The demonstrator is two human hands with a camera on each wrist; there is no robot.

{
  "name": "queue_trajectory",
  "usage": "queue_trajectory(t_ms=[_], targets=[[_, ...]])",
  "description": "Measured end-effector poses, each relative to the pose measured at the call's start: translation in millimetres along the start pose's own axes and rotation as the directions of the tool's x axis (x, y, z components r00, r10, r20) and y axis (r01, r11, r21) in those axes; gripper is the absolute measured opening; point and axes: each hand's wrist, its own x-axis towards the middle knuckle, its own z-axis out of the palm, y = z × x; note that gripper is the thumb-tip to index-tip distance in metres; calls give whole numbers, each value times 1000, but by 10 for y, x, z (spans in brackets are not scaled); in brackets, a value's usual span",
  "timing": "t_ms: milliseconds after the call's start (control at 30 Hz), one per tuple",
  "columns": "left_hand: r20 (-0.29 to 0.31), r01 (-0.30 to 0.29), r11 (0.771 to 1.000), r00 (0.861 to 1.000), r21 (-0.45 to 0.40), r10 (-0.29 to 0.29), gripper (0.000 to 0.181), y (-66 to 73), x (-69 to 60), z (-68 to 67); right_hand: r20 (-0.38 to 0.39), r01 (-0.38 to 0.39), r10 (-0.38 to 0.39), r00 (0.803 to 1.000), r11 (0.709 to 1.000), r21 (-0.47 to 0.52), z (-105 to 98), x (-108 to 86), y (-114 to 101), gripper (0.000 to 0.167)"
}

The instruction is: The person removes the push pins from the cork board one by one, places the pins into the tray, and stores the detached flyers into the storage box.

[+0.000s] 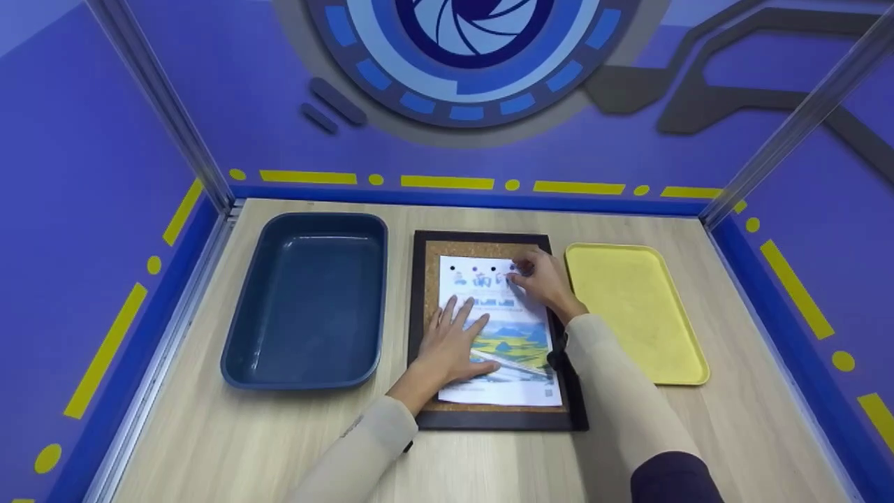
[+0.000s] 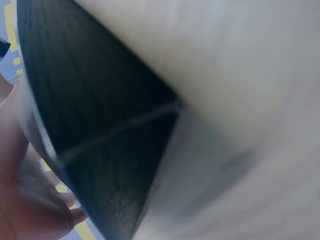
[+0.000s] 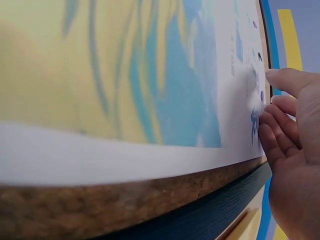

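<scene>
A printed landscape poster [image 1: 513, 328] lies flat on a dark-framed corkboard [image 1: 431, 335]. My left hand [image 1: 450, 342] rests on the poster's left middle, fingers spread, and appears at the left edge of the left wrist view. At the top right corner of the sheet, my right hand [image 1: 541, 278] has its fingers bent, with thumb and fingertip about a small purple pushpin [image 3: 262, 95]. Several round pins, black and purple, run in a row along the poster's top edge, including a black one [image 1: 452, 267]. The right hand's fingertips partly cover the corner.
A deep dark blue tray [image 1: 314, 314] stands left of the board, and a shallow yellow tray [image 1: 632, 307] lies on its right, behind the right forearm. Blue walls [image 1: 454, 161] enclose the wooden table [image 1: 482, 468] at the back and sides.
</scene>
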Motion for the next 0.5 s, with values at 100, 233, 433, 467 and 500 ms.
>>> queue_trajectory(t_ms=[100, 233, 433, 467, 500], targets=[[-3, 5, 1000, 1000, -12, -5, 95, -5, -1, -7, 7, -6, 6, 1000, 1000, -5, 7, 51, 31, 24], [-4, 10, 1000, 1000, -22, -10, 95, -15, -3, -1, 32, -19, 20, 999, 999, -44, -3, 105, 42, 17], [3, 9, 1000, 1000, -26, -9, 95, -12, 0, 12, 75, -57, 62, 995, 997, -61, -3, 143, 45, 9], [4, 11, 1000, 1000, -27, -11, 95, -11, -2, 12, 80, -60, 65, 995, 996, -62, 0, 149, 49, 9], [5, 12, 1000, 1000, -27, -12, 95, -11, -4, 8, 84, -61, 66, 994, 996, -65, 2, 158, 49, 8]])
